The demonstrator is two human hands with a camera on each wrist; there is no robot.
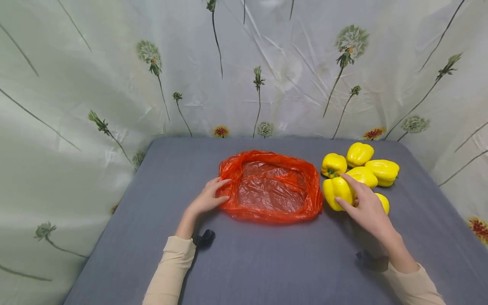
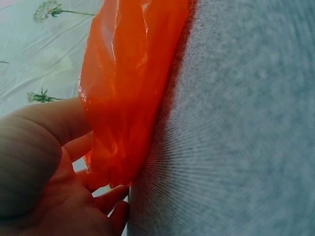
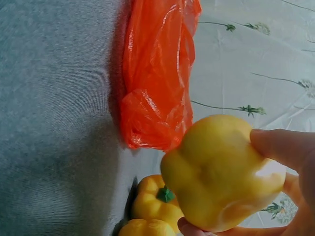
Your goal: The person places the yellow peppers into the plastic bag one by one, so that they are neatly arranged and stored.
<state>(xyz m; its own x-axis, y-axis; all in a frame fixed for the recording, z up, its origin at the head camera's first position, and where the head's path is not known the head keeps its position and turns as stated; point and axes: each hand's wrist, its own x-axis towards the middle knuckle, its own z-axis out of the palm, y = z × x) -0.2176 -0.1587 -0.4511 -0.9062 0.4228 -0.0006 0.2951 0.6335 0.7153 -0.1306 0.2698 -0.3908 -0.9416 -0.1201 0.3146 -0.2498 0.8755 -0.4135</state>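
A red plastic bag (image 1: 272, 199) lies spread wide at its mouth in the middle of the grey surface. My left hand (image 1: 209, 195) is at the bag's left side, thumb and fingers about its edge; in the left wrist view the bag's red film (image 2: 130, 93) lies between thumb and fingers. To the right of the bag, my right hand (image 1: 367, 207) grips a yellow bell pepper (image 1: 337, 192). In the right wrist view that pepper (image 3: 221, 172) is lifted off the surface, thumb on one side and fingers on the other.
Several more yellow bell peppers (image 1: 382, 171) sit grouped behind and beside the right hand, one with a green stem (image 1: 332, 173). A pale curtain (image 1: 289, 76) printed with dandelions hangs behind the grey-covered table (image 1: 267, 262). Dark straps (image 1: 206, 238) are at the wrists.
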